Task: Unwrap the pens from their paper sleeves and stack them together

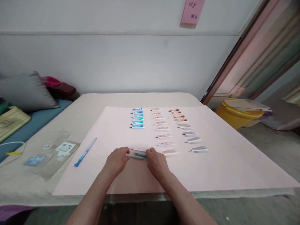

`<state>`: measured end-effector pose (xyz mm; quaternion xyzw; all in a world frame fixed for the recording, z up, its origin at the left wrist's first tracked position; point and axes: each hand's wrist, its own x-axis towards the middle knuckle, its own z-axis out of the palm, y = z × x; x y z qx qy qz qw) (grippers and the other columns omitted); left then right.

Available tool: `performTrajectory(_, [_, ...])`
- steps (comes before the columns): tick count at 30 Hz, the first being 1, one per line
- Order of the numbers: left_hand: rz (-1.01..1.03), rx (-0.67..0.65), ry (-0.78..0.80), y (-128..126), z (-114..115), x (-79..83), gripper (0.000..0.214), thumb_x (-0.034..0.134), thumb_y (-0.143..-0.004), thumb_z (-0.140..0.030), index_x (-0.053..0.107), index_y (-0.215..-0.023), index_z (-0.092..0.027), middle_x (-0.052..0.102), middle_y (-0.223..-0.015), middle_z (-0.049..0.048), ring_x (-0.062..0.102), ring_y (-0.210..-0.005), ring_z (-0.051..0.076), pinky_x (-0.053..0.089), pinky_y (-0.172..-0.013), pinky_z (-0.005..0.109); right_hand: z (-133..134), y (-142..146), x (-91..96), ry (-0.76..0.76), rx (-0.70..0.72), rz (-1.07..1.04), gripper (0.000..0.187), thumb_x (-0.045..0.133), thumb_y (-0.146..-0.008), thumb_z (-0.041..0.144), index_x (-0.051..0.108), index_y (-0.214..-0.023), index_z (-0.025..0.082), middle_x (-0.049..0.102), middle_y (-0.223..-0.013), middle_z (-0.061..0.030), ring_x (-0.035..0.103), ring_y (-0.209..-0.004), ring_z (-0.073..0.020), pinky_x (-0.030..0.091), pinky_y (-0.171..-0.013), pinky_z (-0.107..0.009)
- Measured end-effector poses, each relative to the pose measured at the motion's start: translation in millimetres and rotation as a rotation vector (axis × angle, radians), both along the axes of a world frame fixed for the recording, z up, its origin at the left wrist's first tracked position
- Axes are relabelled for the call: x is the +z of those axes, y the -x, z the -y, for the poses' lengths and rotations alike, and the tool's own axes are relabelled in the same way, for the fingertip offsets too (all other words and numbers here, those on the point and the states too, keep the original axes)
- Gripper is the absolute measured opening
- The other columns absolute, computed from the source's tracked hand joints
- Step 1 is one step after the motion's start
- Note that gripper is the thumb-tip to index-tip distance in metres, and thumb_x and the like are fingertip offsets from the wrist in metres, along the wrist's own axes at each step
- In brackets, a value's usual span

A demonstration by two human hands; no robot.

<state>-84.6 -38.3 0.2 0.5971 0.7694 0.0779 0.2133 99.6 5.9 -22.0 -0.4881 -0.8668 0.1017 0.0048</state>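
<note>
Both hands meet at the near middle of the pink sheet [222, 162] that covers most of the desk [77, 112]. The left hand [117, 161] and the right hand [156, 162] each have their fingers curled in, pinching opposite ends of a small blue pen [140, 154] that lies crosswise, low over the sheet or on it; I cannot tell which. A second slim piece [134, 150] sits just beyond it, too close to say whether the two touch.

Three columns of small pens already lie on the sheet, each pen crosswise. The blue column [137, 118] on the left is short and tightly packed, and it stops at the far part of the sheet. The pink-patterned column [161, 131] in the middle runs from far to near, its nearest pen just right of the right hand. The right column [185, 128] starts brown at the far end, turns grey, and spreads wider toward the near end.

Judging from this, most of the laying-out looks done. The blue column is the one that falls short, with a bare stretch of sheet between its near end and the hands, where the held pen is.

A long blue pen [85, 152] lies alone at the sheet's left edge, well apart from the columns. Clear plastic bags [58, 150] lie flat on the desk further left.
</note>
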Motion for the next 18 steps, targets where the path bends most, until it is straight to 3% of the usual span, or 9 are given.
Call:
performTrajectory(4, [0.133,-0.048,0.013,-12,1,-0.2,0.028,0.044,-0.075,-0.02,0.06,-0.098,-0.023,0.066,-0.083,0.0031,0.059,-0.064,0.015,0.039,-0.061,0.026,-5,1,1.6,-0.051,-0.051,-0.045,0.016,0.04,-0.09,0.028,0.052,-0.093,0.02,0.056,-0.092,-0.0048,0.061,-0.076,-0.0184,0.037,-0.059,-0.027])
performTrajectory(8, [0.253,-0.087,0.077,-24,1,4.6,0.026,0.04,-0.078,-0.022,0.06,-0.095,-0.021,0.064,-0.068,0.0034,0.056,-0.054,0.015,0.038,-0.057,0.025,-12,3,-0.3,-0.094,-0.083,-0.032,0.019,0.035,-0.089,0.017,0.053,-0.089,0.02,0.056,-0.091,-0.0038,0.06,-0.069,-0.0164,0.033,-0.054,-0.026])
performTrajectory(13, [0.132,-0.015,0.065,-23,-3,2.5,0.016,0.042,-0.077,-0.027,0.056,-0.071,-0.021,0.063,-0.07,0.0056,0.058,-0.066,0.018,0.037,-0.061,0.027,-16,10,-3.8,-0.054,-0.061,0.011,0.02,0.038,-0.083,0.01,0.055,-0.087,0.02,0.056,-0.092,-0.0052,0.061,-0.071,-0.0172,0.034,-0.055,-0.026])
performTrajectory(18, [-0.029,0.048,0.015,-21,-2,-13.2,0.014,0.045,-0.072,-0.018,0.055,-0.08,-0.021,0.063,-0.082,0.01,0.058,-0.079,0.026,0.037,-0.066,0.034,-17,18,-6.9,-0.039,-0.065,0.017,0.021,0.037,-0.084,0.009,0.055,-0.088,0.017,0.057,-0.09,-0.0076,0.061,-0.073,-0.0189,0.035,-0.058,-0.027])
